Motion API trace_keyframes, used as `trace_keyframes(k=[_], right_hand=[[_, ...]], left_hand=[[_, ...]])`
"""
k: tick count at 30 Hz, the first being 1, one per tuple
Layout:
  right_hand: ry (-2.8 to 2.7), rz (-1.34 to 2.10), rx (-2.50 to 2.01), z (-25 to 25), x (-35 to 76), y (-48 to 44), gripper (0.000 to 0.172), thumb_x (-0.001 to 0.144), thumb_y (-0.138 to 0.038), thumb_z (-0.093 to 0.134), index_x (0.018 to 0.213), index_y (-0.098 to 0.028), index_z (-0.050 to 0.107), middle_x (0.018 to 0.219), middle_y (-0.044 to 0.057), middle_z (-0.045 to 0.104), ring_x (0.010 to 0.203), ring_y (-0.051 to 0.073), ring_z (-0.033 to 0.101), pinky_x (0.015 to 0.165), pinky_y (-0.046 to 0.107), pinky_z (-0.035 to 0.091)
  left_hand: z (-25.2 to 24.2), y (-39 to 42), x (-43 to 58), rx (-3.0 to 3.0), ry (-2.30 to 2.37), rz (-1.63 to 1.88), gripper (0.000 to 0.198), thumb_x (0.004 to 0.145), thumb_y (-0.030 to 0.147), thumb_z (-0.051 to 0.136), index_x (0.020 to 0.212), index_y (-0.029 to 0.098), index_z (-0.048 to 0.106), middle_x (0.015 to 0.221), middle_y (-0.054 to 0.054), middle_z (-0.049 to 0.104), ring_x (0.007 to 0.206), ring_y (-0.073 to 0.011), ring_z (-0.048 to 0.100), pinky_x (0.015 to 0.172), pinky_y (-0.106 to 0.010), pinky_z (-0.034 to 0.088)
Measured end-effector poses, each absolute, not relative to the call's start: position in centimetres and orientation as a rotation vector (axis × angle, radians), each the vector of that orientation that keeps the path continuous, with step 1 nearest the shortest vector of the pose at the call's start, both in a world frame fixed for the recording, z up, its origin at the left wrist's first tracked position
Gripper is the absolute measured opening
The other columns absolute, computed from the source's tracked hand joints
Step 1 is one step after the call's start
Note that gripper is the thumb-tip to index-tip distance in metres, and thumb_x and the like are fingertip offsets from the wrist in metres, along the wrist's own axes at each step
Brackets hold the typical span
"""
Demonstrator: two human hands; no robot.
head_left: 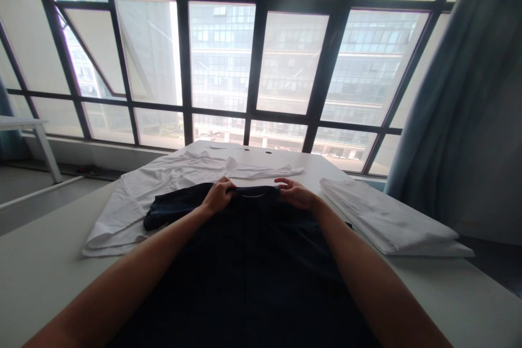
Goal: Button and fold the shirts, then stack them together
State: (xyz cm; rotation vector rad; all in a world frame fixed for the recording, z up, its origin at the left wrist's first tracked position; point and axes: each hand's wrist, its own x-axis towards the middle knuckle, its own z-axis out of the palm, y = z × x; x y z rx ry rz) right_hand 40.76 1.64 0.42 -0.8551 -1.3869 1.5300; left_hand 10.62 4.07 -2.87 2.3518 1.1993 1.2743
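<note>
A dark navy shirt (pixel 248 261) lies spread toward me over the white table (pixel 36 261), its collar at the far end. My left hand (pixel 219 194) pinches the left side of the collar, thumb and fingers closed on the cloth. At the collar's right side, my right hand (pixel 296 193) grips the fabric between thumb and fingers, with one finger lifted away. One dark sleeve reaches out to the left, over a rumpled white garment (pixel 118 217). The right sleeve is mostly hidden behind my right forearm.
Folded white cloth (pixel 391 217) is stacked on the table's right side. Two dark round holes (pixel 268 153) mark the far tabletop. A blue-grey curtain (pixel 444 92) hangs at the right, large windows (pixel 222 60) rise behind, and another white table (pixel 44 141) stands at the left.
</note>
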Motion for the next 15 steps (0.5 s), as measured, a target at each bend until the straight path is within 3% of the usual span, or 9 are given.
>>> trace_keyframes(k=[5, 9, 12, 15], right_hand=[[-1.402, 1.514, -0.902, 0.5, 39.5, 1.5, 0.053, 0.047, -0.002, 0.071, 0.095, -0.021, 0.060, 0.085, -0.002, 0.065, 0.067, 0.013, 0.063, 0.069, 0.027, 0.054], [-1.421, 1.447, -0.942, 0.5, 38.3, 1.7, 0.050, 0.043, 0.000, 0.068, 0.088, -0.020, 0.059, 0.083, -0.005, 0.063, 0.060, 0.009, 0.059, 0.058, 0.020, 0.049], [-1.414, 1.388, -0.969, 0.7, 37.8, 1.8, 0.045, 0.049, -0.003, 0.068, 0.090, -0.020, 0.059, 0.079, -0.005, 0.061, 0.062, 0.009, 0.059, 0.059, 0.019, 0.049], [-1.408, 1.327, -1.032, 0.8, 37.8, 1.9, 0.037, 0.062, -0.013, 0.074, 0.095, -0.019, 0.059, 0.080, -0.003, 0.062, 0.069, 0.011, 0.061, 0.063, 0.020, 0.052]], left_hand=[[-1.8, 2.3, 11.5, 2.529, 1.385, 1.160, 0.026, 0.081, 0.012, 0.061, 0.103, 0.019, 0.073, 0.109, -0.011, 0.067, 0.109, -0.0294, 0.058, 0.099, -0.043, 0.045], [-0.7, 0.7, 14.1, 2.694, 1.185, 1.064, 0.040, 0.080, 0.015, 0.068, 0.119, 0.023, 0.067, 0.121, -0.009, 0.067, 0.119, -0.0309, 0.054, 0.105, -0.046, 0.038], [0.2, 0.7, 16.0, 2.693, 1.081, 1.037, 0.033, 0.082, 0.027, 0.071, 0.114, 0.019, 0.069, 0.114, -0.011, 0.069, 0.110, -0.0312, 0.060, 0.099, -0.043, 0.043], [1.1, 1.5, 17.2, 2.641, 1.134, 1.059, 0.019, 0.088, 0.028, 0.063, 0.102, 0.017, 0.071, 0.103, -0.011, 0.070, 0.095, -0.0267, 0.064, 0.088, -0.035, 0.047]])
